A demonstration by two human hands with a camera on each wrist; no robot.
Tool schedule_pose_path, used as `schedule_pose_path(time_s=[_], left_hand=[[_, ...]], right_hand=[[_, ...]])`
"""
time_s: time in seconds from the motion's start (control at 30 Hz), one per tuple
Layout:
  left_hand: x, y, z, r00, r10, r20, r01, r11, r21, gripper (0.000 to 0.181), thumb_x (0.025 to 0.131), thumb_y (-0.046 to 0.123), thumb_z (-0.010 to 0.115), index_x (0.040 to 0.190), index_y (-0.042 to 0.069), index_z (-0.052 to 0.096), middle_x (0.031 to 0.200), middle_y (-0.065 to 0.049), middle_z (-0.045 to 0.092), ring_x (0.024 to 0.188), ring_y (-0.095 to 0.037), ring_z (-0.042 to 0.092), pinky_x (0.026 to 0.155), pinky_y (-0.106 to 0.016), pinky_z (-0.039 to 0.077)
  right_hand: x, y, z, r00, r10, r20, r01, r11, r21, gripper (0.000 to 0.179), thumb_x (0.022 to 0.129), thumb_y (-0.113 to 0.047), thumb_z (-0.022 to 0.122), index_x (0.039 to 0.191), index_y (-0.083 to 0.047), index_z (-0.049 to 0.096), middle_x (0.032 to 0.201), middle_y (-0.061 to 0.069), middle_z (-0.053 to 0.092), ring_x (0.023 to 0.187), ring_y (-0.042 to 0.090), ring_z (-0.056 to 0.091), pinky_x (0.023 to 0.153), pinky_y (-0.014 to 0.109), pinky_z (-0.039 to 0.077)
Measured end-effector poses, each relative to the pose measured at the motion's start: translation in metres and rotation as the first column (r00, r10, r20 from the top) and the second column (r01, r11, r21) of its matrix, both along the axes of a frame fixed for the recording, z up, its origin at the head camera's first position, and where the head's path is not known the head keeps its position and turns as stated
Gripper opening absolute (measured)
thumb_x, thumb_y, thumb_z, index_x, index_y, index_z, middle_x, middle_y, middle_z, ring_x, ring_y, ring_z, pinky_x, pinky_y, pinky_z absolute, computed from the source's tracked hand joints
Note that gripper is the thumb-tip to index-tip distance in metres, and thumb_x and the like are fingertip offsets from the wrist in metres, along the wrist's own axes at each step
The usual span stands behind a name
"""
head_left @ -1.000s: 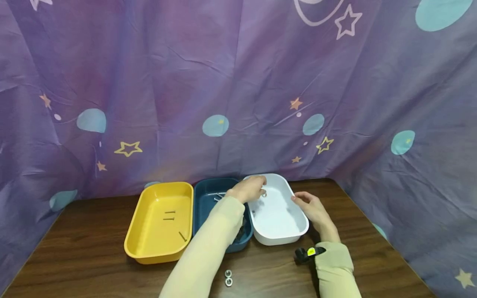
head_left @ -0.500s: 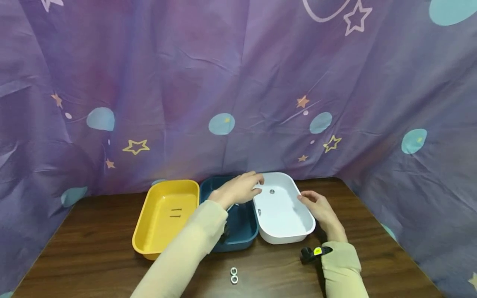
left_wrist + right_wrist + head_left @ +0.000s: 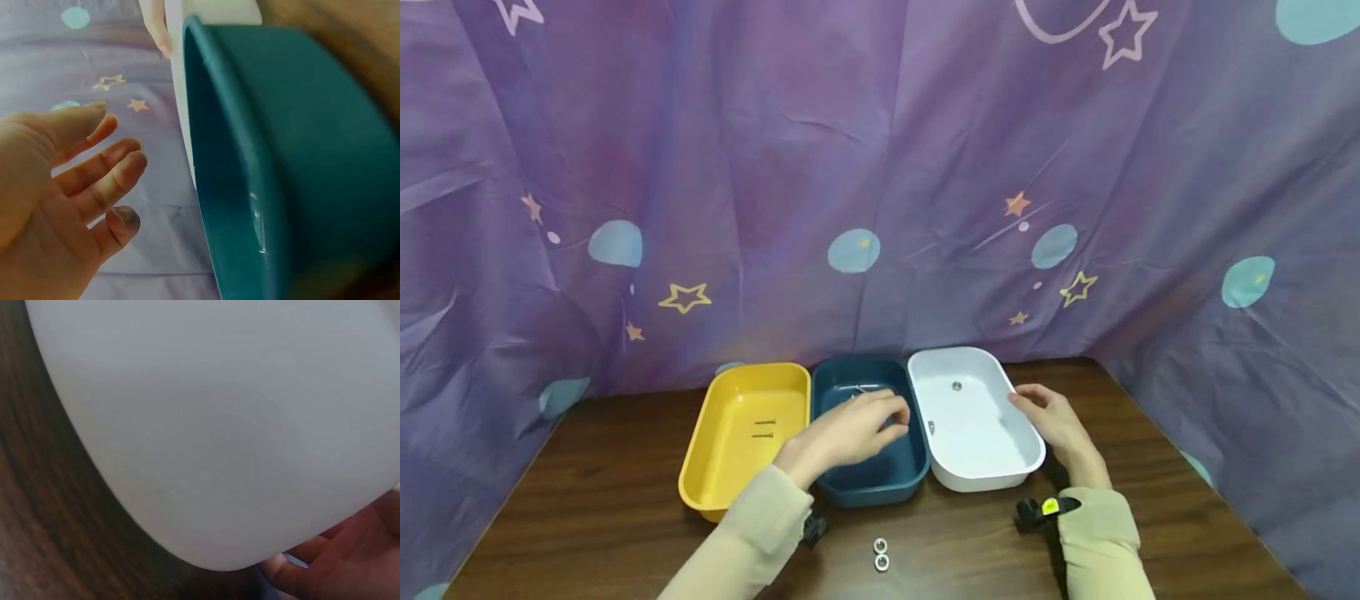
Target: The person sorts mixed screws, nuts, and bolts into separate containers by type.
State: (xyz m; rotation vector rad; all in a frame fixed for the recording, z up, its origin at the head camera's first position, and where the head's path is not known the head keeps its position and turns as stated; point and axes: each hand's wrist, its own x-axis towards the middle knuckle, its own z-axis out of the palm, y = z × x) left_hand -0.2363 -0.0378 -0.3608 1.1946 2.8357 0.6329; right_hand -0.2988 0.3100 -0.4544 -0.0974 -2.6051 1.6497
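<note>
My left hand (image 3: pixel 853 429) hovers over the dark blue tray (image 3: pixel 876 498); its fingers are loosely bent with nothing between them, as the left wrist view also shows. My right hand (image 3: pixel 1060 425) holds the right rim of the white tray (image 3: pixel 988 482). From the right wrist, its fingers (image 3: pixel 350 565) lie at the tray's wall, partly hidden by it. Inside the white tray are a small metal nut (image 3: pixel 957 386) near the back and another nut (image 3: pixel 932 427) by the left wall. Two more nuts (image 3: pixel 881 554) lie on the table in front of the trays.
A yellow tray (image 3: pixel 696 479) at the left holds two dark screws (image 3: pixel 763 429); my left arm covers part of it. Silvery screws (image 3: pixel 861 389) show at the back of the blue tray. The three trays stand side by side before a purple curtain (image 3: pixel 790 183).
My left hand has drawn back from the white tray to over the blue one, leaving a nut inside the white tray. The right hand keeps its place. The head view has shifted slightly.
</note>
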Motion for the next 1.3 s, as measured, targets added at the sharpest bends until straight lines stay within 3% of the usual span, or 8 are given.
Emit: schedule_pose_path(time_s=[0.17,0.4,0.5,0.63,0.77,1.03,1.2,1.3], left_hand=[[0.017,-0.016,-0.001,0.999,-0.04,-0.032,0.041,0.999,0.014,0.005,0.098,0.026,0.062,0.097,0.021,0.062,0.088,0.013,0.055,0.078,-0.005,0.053,0.072,-0.023,0.046],[0.041,-0.029,-0.014,0.985,-0.155,0.073,0.144,0.981,0.132,0.009,0.097,0.028,0.063,0.098,0.019,0.064,0.085,0.016,0.06,0.077,0.002,0.056,0.07,-0.017,0.047],[0.051,-0.032,-0.023,0.982,-0.158,0.1,0.145,0.982,0.122,0.011,0.096,0.026,0.065,0.101,0.016,0.066,0.081,0.016,0.059,0.071,0.004,0.054,0.065,-0.014,0.045],[0.06,-0.033,-0.034,0.973,-0.109,0.205,0.095,0.993,0.073,0.016,0.095,0.018,0.066,0.11,0.012,0.066,0.074,0.013,0.059,0.05,0.005,0.05,0.052,-0.015,0.045],[0.064,-0.034,-0.045,0.957,-0.066,0.284,0.064,0.998,0.018,0.021,0.095,0.012,0.065,0.115,0.014,0.065,0.067,0.009,0.059,0.037,0.001,0.045,0.042,-0.018,0.044],[0.065,-0.032,-0.07,0.895,-0.054,0.442,0.065,0.998,-0.008,0.025,0.094,0.007,0.064,0.117,0.016,0.063,0.061,0.006,0.055,0.036,-0.004,0.048,0.035,-0.023,0.044],[0.064,-0.028,-0.077,0.885,-0.087,0.457,0.082,0.996,0.031,0.017,0.093,0.005,0.065,0.106,0.015,0.062,0.063,0.005,0.054,0.037,-0.004,0.05,0.037,-0.022,0.045],[0.064,-0.026,-0.077,0.889,-0.084,0.45,0.085,0.996,0.018,0.014,0.093,0.006,0.066,0.1,0.016,0.061,0.063,0.005,0.054,0.037,-0.004,0.05,0.037,-0.022,0.045]], right_hand=[[-0.005,-0.002,0.012,0.999,0.023,-0.034,-0.022,1.0,0.014,0.049,0.096,-0.034,0.063,0.126,0.005,0.056,0.113,0.019,0.059,0.086,0.016,0.059,0.071,0.026,0.05],[-0.006,-0.002,0.018,1.0,0.013,-0.023,-0.013,1.0,0.011,0.049,0.096,-0.033,0.063,0.126,0.005,0.056,0.114,0.02,0.059,0.086,0.016,0.059,0.07,0.025,0.05],[-0.006,-0.002,0.017,1.0,0.015,-0.019,-0.015,1.0,0.01,0.05,0.096,-0.034,0.063,0.127,0.005,0.055,0.114,0.019,0.059,0.086,0.015,0.058,0.071,0.025,0.05],[-0.006,-0.003,0.016,0.999,0.008,-0.034,-0.008,1.0,0.006,0.048,0.096,-0.032,0.063,0.125,0.005,0.056,0.111,0.018,0.059,0.084,0.015,0.058,0.07,0.025,0.05],[-0.005,-0.004,0.014,1.0,-0.002,-0.031,0.002,1.0,-0.009,0.046,0.097,-0.031,0.062,0.125,0.005,0.056,0.11,0.018,0.059,0.083,0.014,0.058,0.07,0.025,0.05],[-0.003,-0.007,0.005,1.0,0.004,-0.006,-0.004,1.0,-0.01,0.047,0.096,-0.032,0.063,0.124,0.005,0.057,0.111,0.017,0.06,0.085,0.014,0.058,0.07,0.025,0.05],[0.0,-0.005,0.002,1.0,0.007,-0.021,-0.008,1.0,-0.019,0.045,0.096,-0.029,0.064,0.123,0.006,0.057,0.105,0.015,0.061,0.081,0.013,0.058,0.069,0.025,0.05],[0.002,-0.003,0.001,1.0,0.001,-0.029,-0.001,1.0,-0.026,0.044,0.095,-0.028,0.064,0.122,0.006,0.057,0.102,0.013,0.061,0.08,0.012,0.058,0.068,0.025,0.05]])
